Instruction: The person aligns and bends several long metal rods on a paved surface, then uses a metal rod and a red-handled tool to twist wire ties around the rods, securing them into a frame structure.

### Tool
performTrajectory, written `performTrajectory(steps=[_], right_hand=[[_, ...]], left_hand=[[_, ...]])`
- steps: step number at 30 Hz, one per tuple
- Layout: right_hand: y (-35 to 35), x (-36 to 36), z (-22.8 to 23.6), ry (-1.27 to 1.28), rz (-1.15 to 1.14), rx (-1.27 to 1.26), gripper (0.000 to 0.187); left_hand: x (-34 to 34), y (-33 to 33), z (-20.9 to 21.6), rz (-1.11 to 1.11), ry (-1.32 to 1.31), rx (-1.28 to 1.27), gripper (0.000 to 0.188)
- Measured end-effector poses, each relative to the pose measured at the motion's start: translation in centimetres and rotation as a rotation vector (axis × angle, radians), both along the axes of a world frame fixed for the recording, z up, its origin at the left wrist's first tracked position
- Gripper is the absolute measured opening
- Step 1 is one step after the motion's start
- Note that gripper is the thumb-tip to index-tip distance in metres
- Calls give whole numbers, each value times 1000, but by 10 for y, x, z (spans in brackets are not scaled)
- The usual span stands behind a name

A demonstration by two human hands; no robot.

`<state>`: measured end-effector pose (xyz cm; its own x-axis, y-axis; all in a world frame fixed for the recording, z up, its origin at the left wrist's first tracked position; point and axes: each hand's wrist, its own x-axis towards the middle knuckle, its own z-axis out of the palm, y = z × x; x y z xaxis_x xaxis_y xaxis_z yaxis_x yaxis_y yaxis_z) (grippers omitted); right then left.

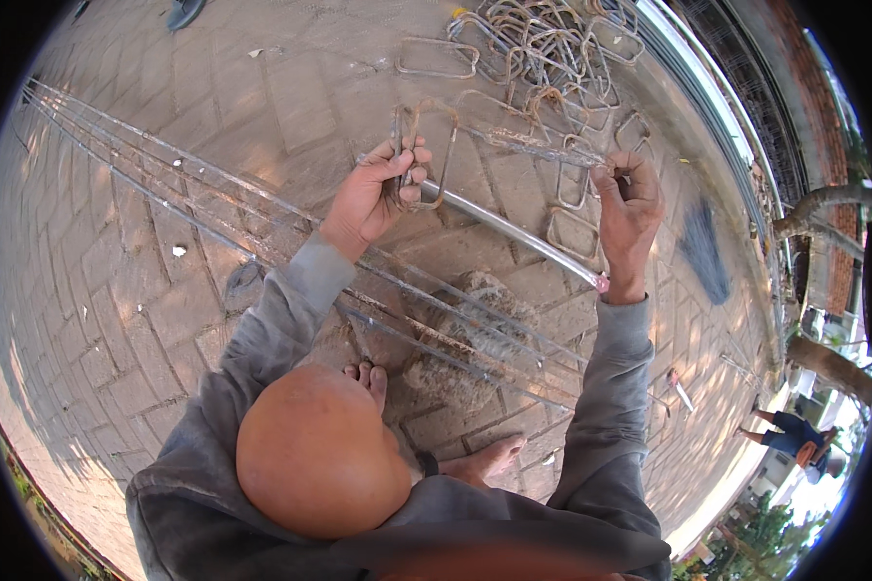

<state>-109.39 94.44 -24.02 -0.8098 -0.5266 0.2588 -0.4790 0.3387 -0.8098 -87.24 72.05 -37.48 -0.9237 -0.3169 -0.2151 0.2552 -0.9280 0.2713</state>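
Note:
My left hand (378,184) is closed around rusty rectangular steel stirrups (452,145), held upright above the paving; how many are in the grip I cannot tell. Off to the right, my right hand (632,208) is raised with thumb and fingers pinched together. The end of a thin rusty rod or wire (528,143) meets these fingertips, and it stretches left toward the stirrups. Whether the fingers grip it or something smaller is unclear. Below and between both hands slants a shiny silver pipe (518,232), with a pinkish end near my right wrist.
Long rusty steel bars (165,150) run from the far left past rough stone blocks (494,300) by my bare feet (484,460). A heap of stirrups (552,48) lies ahead. To the right are a dark wire bundle (705,252), a red-ended tool (681,389) and another person (799,436).

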Motion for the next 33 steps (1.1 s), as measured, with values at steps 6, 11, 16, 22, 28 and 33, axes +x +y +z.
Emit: performTrajectory(steps=[6, 11, 16, 22, 28, 33], right_hand=[[-35, 81, -39, 263, 89, 30, 22], [-43, 100, -43, 271, 46, 67, 21], [-32, 45, -3, 353, 253, 119, 21], [-49, 3, 10, 240, 478, 231, 18], [-83, -23, -14, 98, 630, 301, 17], [-98, -39, -18, -31, 769, 290, 17]], left_hand=[[-3, 0, 4, 3, -23, -67, 27], [0, 2, 15, 58, -140, -129, 27], [-3, 6, 21, -25, -300, -318, 20], [-3, 14, 21, -162, -435, -416, 15], [-4, 17, 9, -33, -467, -522, 15], [0, 8, 9, -120, -405, -502, 23]])
